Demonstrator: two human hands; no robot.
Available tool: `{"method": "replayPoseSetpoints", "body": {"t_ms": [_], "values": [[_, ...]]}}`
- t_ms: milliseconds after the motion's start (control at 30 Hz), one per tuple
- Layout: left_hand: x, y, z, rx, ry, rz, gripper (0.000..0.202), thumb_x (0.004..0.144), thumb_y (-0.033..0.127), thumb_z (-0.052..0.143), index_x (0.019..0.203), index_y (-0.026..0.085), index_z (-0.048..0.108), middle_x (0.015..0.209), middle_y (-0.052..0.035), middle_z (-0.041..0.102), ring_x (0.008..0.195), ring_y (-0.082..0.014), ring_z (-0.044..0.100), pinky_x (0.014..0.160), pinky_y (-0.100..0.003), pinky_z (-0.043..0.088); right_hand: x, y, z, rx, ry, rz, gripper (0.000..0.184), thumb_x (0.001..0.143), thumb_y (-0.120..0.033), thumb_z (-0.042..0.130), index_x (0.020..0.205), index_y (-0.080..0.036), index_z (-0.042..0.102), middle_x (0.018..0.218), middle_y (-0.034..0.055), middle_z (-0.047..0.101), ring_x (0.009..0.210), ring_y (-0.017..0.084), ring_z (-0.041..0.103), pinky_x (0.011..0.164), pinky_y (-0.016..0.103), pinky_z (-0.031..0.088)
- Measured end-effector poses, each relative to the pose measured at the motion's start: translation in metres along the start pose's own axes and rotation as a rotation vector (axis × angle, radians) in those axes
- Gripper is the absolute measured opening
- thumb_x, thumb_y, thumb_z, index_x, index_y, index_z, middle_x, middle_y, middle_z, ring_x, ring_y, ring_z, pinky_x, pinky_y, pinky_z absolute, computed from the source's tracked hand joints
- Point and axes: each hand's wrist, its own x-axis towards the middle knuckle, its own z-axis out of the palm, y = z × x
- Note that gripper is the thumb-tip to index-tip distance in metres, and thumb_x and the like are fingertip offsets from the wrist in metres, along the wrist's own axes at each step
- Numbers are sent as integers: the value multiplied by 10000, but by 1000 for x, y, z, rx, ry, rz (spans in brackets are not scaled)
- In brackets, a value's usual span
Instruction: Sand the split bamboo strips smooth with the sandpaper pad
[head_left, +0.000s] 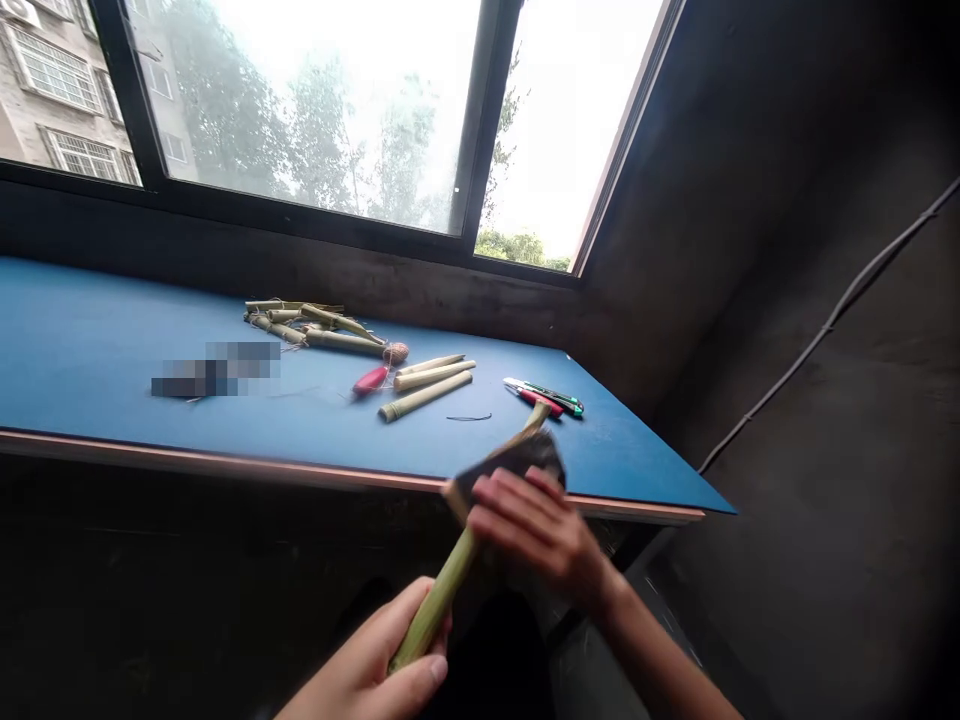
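Note:
My left hand [375,660] is closed round the lower end of a green bamboo stick [439,600] that points up and away from me. My right hand [536,530] presses a dark folded sheet, maybe sandpaper [517,460], around the stick's upper part, fingers curled over it. Both hands are just in front of the near edge of a blue table [112,350]. The stick's thin tip [534,420] pokes out past the sheet.
On the table lie three cut bamboo pieces [427,385], a bundle of bamboo bits tied with string [315,325], a red object [371,380], a utility knife and pens [544,395]. A window [322,110] runs behind. A dark wall with a cable [825,320] stands right.

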Motion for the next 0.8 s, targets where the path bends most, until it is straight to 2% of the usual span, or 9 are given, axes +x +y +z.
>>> {"method": "replayPoseSetpoints", "body": {"t_ms": [100,133,233,267,400,500,600,700,800], "values": [[1,5,1,-78,-75,-50,321,811,472,579,983,200,581,855,-8,516,766,-141,448,724,-235,387,-4,11,2,-62,179,314,475,919,-31,279,1326,-209,450,1322,50,499,1285,162,388,1104,394,277],[2,5,1,-133,-99,-48,326,804,470,593,981,197,574,811,7,494,703,-115,417,665,-216,371,-4,9,4,-46,182,284,465,921,-41,295,1321,-216,456,1313,44,509,1280,164,396,1104,400,279],[2,2,0,-315,-127,-39,329,800,457,611,982,189,554,702,36,426,576,-69,316,534,-188,286,-5,1,11,70,8,-20,381,938,-133,373,1280,-241,498,1298,-8,524,1270,147,409,1124,357,262],[1,1,-1,-366,-125,-34,319,799,444,620,970,182,555,685,38,418,562,-64,307,518,-185,269,-8,3,13,83,-16,-37,375,938,-140,378,1276,-246,503,1302,-16,521,1272,142,405,1129,348,255],[-5,0,-5,-614,-158,18,422,725,507,676,978,184,576,589,62,353,476,-42,258,445,-174,208,-27,45,6,34,187,472,492,908,-37,281,1312,-247,467,1310,29,514,1250,155,437,1065,381,374],[-4,6,-6,-701,-77,-15,508,722,579,637,1069,214,564,540,86,296,424,-32,174,402,-165,163,-27,58,-16,6,362,599,510,887,-32,309,1316,-260,465,1303,38,518,1227,193,466,1030,420,415],[5,9,-1,-622,45,-13,452,788,568,561,1040,194,586,526,76,327,437,-45,199,414,-162,207,-8,24,-30,-26,395,414,523,872,-25,357,1334,-252,445,1355,36,465,1229,228,462,1040,447,396],[10,1,4,-582,168,-37,490,746,578,606,1076,216,589,536,62,410,466,-60,292,447,-154,285,12,-28,-25,15,136,68,420,907,-114,397,1304,-216,486,1387,43,425,1243,246,442,1041,423,393],[8,-9,5,-556,394,-171,529,651,572,696,1055,239,619,653,26,537,568,-95,434,516,-174,383,22,-49,-10,20,-40,-167,327,929,-218,427,1226,-254,559,1322,-9,503,1247,196,440,1057,353,378]]}}
